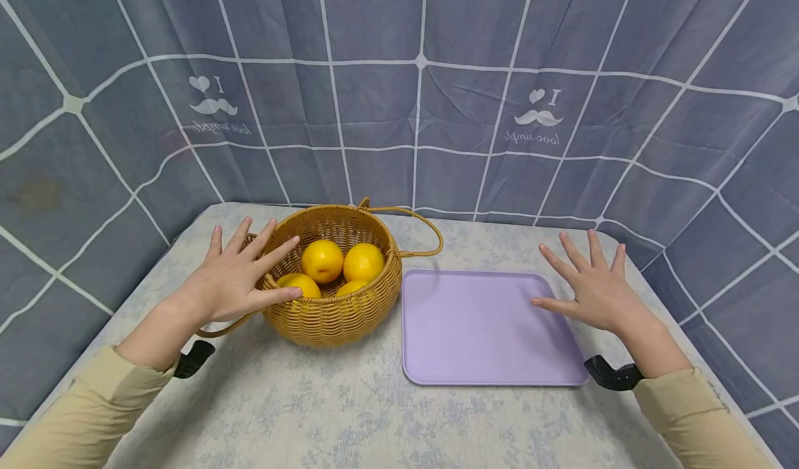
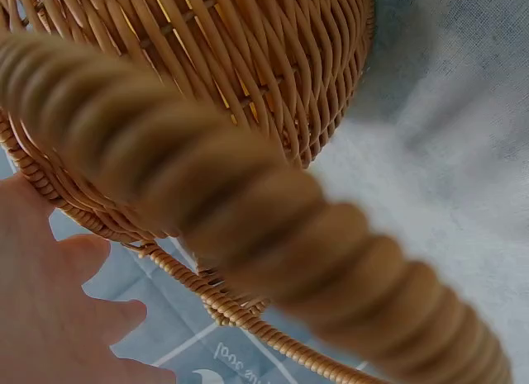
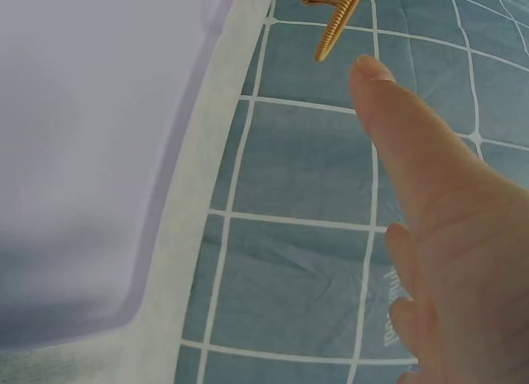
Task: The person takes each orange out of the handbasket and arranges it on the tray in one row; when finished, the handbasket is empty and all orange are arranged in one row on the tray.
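A brown wicker basket [image 1: 337, 320] stands on the left half of the table, holding several round yellow fruits [image 1: 322, 261] whose exact kind I cannot tell. My left hand [image 1: 234, 282] is spread with straight fingers at the basket's left rim, and whether it touches is unclear. In the left wrist view the basket's looped handle [image 2: 248, 202] crosses close to the camera. To the right lies a flat lilac tray [image 1: 480, 330] with nothing on it. Over its right edge my right hand [image 1: 596, 292] is held with fingers spread, gripping nothing.
A pale blue-and-white patterned cloth [image 1: 324, 406] covers the table. Behind and on both sides hangs a grey-blue curtain [image 1: 374, 108] with white grid lines. The basket's right handle [image 1: 431, 229] sticks out above the tray's far left corner.
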`<state>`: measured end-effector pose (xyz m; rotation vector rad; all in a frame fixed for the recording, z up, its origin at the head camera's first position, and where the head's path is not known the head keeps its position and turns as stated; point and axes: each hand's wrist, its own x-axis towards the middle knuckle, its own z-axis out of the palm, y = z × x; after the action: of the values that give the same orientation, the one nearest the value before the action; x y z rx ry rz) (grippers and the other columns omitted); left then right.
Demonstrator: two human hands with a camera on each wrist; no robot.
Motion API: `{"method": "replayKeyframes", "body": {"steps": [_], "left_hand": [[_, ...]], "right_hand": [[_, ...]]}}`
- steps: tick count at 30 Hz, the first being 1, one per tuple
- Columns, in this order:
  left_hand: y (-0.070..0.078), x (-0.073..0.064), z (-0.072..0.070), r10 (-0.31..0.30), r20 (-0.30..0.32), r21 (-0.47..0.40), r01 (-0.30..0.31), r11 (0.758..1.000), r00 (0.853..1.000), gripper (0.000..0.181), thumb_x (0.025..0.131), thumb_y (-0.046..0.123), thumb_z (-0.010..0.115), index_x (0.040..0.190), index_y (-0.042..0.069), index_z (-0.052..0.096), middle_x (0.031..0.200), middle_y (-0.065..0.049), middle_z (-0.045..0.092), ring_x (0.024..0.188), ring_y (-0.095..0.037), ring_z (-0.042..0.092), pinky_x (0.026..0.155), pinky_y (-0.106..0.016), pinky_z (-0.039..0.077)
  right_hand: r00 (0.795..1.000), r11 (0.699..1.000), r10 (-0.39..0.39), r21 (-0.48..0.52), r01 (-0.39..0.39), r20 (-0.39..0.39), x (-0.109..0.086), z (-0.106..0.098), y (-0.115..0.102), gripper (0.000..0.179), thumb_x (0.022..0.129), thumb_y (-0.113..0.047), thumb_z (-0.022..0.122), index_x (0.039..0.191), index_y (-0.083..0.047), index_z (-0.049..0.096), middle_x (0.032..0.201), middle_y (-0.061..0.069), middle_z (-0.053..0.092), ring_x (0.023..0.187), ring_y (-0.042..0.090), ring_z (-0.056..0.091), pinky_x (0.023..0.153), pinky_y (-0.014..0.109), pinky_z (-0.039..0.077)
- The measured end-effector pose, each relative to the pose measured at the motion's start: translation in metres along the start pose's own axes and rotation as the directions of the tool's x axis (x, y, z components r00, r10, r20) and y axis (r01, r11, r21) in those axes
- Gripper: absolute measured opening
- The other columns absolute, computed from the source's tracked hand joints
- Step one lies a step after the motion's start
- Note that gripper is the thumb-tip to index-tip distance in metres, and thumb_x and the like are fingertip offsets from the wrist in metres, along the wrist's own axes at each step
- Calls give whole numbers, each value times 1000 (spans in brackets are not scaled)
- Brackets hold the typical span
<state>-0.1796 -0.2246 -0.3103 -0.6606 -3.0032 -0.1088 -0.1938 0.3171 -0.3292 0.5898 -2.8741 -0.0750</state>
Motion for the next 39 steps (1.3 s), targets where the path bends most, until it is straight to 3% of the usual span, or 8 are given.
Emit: {"method": "replayKeyframes", "body": {"steps": [4,9,14,18,23,32,39], "left_hand": [[0,-1,-2,-5,3,17,5,1000,1000,80,88,69,41,151,25,21,155,-18,5,137,-49,-2,99,-70,-12],[3,-6,-5,-9,-25,4,9,1000,1000,80,88,67,42,152,25,19,156,-17,1,137,-48,-6,100,-69,-12],[7,-13,-9,-35,-49,-113,30,993,998,78,89,63,45,152,28,14,156,-10,-5,139,-37,-15,104,-64,-12],[9,-16,-10,-65,-61,-244,48,969,996,76,91,58,47,152,30,10,156,-4,-11,139,-30,-17,107,-62,-5],[10,-18,-8,-112,-82,-384,72,920,990,74,93,54,48,152,31,10,155,0,-13,141,-28,-13,107,-64,4],[12,-12,-2,-202,-114,-528,113,842,973,77,89,54,55,151,27,18,156,0,-8,142,-27,-4,100,-71,11],[8,-7,5,-234,-79,-610,139,781,969,77,91,51,54,152,24,16,157,-6,-1,142,-33,-4,102,-70,8]], "right_hand": [[1000,1000,-1,23,1,8,2,-2,-2,93,80,-67,57,152,-27,16,155,18,11,136,48,-12,94,71,-18],[998,991,-5,136,-5,69,7,-6,-8,91,83,-63,56,153,-27,11,155,18,5,136,45,-15,95,72,-15],[994,962,-37,273,8,103,18,-13,-16,91,84,-58,60,153,-25,10,156,16,1,138,42,-14,99,71,-10],[990,926,-82,375,32,118,30,-20,-26,92,83,-54,64,153,-23,13,156,16,2,139,41,-9,103,69,2],[984,872,-135,486,62,118,49,-29,-43,89,83,-53,66,152,-24,18,156,11,6,142,34,2,105,63,14],[981,738,-192,657,155,-16,86,-39,-85,76,84,-41,69,148,-23,31,151,1,28,137,23,26,105,51,29],[972,602,-205,768,216,-112,114,-44,-123,65,86,-28,71,142,-15,42,144,3,38,131,25,37,107,44,30]]}}
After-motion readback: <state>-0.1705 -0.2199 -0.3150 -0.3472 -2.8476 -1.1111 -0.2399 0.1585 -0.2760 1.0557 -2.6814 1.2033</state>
